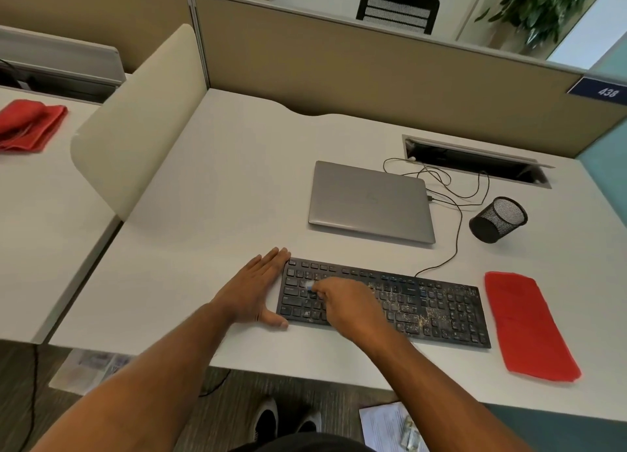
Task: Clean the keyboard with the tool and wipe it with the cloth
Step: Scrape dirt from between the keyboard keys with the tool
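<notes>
Black keyboard (407,302) sits at the desk's (220,187) near edge, crumbs thick toward its right half. Left hand (252,290) lies flat, fingers straight, bracing the keyboard's 9 o'clock end. Right hand (342,304) pinches a small blurred tool (310,286) over the left keys. Red cloth (524,326) lies just beside at 3 o'clock; closed laptop (369,202) at 12, mesh cup (498,219) tipped over at 2.

Matt black keyboard (383,302) speckled with crumbs; soft red cloth (527,326).

Your right hand (346,302) covers most of the tool (310,286); only a blurred pale tip shows, so its shape is unclear. The hand also hides the keys under it on the keyboard (441,310). The key labels are too small to read.
</notes>
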`<state>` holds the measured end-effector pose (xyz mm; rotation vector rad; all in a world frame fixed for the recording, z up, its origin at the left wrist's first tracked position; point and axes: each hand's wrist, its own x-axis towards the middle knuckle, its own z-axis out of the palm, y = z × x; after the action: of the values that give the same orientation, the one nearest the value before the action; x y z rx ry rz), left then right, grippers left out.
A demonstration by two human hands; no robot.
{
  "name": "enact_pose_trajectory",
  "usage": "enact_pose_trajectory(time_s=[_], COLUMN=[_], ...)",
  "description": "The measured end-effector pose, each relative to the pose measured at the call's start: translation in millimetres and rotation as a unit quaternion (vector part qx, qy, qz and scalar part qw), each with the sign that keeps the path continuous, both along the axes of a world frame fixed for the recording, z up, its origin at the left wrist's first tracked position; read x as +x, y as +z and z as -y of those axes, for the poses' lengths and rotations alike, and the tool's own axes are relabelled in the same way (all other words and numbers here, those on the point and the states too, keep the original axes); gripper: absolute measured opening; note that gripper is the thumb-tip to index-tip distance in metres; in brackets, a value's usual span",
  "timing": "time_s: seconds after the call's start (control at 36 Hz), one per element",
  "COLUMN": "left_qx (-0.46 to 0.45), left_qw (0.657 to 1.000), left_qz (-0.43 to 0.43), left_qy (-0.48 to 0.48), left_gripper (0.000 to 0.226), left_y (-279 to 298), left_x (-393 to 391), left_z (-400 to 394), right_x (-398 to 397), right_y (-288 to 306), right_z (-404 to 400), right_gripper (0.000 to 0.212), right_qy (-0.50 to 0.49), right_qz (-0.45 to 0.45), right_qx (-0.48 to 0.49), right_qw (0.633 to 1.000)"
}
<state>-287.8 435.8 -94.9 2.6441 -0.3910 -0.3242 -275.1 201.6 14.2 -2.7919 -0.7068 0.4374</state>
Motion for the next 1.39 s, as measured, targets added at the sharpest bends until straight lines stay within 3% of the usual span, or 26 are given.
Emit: enact_pose_trajectory(time_s=[0.14,0.33,0.5,0.67,0.81,0.89,1.0,1.17,1.25,1.39], left_qx=[0.004,0.002,0.0,0.006,0.008,0.006,0.011,0.005,0.004,0.002], left_qw=[1.0,1.0,1.0,1.0,1.0,1.0,1.0,1.0,1.0,1.0], left_qz=[-0.002,0.0,0.0,-0.006,-0.004,-0.004,-0.004,-0.004,-0.003,-0.004], left_qy=[0.0,-0.001,0.002,0.002,0.001,0.001,-0.001,0.001,0.002,-0.001], left_gripper=[0.148,0.147,0.148,0.149,0.148,0.148,0.148,0.148,0.148,0.148], left_y=[-0.2,0.8,1.2,0.2,0.7,-0.1,-0.6,1.0,0.6,0.4], left_x=[0.7,1.1,0.7,1.5,1.6,1.3,1.6,1.3,0.7,0.9], left_z=[0.2,0.7,0.7,0.6,0.5,0.6,0.6,1.1,0.8,0.8], right_x=[0.1,-6.1,-6.0,-9.7,-10.0,-7.9,-13.1,-10.4,-4.6,-16.7], right_y=[0.8,-3.5,-2.1,-4.8,-2.7,-1.1,-5.9,-1.2,2.9,-4.4], right_z=[3.7,2.8,2.2,0.8,-2.7,-8.1,-10.0,-4.1,-5.1,-6.1], right_gripper=[0.033,0.042,0.028,0.034,0.025,0.029,0.041,0.026,0.029,0.039], right_qy=[0.006,0.005,-0.001,-0.002,-0.006,-0.024,0.016,-0.007,-0.032,0.012], right_qz=[-0.02,0.007,-0.019,0.02,0.006,0.015,0.019,-0.02,-0.012,-0.008], right_qx=[0.005,0.004,0.026,0.016,0.032,0.066,0.038,0.051,0.08,0.033], right_qw=[1.0,1.0,0.999,1.0,0.999,0.997,0.999,0.998,0.996,0.999])
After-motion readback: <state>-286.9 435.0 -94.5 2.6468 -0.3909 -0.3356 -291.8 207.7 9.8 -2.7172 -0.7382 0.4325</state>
